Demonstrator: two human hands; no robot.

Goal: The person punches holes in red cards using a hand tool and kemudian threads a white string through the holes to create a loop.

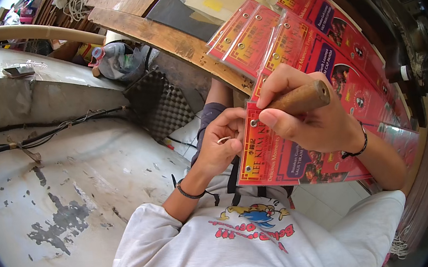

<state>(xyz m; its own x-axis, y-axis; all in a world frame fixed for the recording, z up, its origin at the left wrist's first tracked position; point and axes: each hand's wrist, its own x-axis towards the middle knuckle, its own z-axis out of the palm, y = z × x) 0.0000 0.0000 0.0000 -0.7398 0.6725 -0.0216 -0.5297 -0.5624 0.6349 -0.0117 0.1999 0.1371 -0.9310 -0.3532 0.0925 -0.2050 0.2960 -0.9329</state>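
Note:
My right hand [309, 114] grips a thick brown wooden tool handle [302, 98]; whatever tip it has is hidden. Its thumb and fingers rest over the top edge of a red laminated card [275, 161] with a yellow panel and metal eyelets [254, 123]. At the card's left edge, the curled fingers of my left hand [220, 140] pinch a short white string [223, 140]. Behind the right hand, several similar red cards [288, 40] lie overlapping on the wooden table [174, 43].
A clear plastic bottle [110, 61] and plastic bag are beyond the table's left end. Black cables [39, 127] run across a worn white surface [100, 199] on the left. Bundled strings [412, 206] hang at right. A dark machine [416, 31] stands beside the cards.

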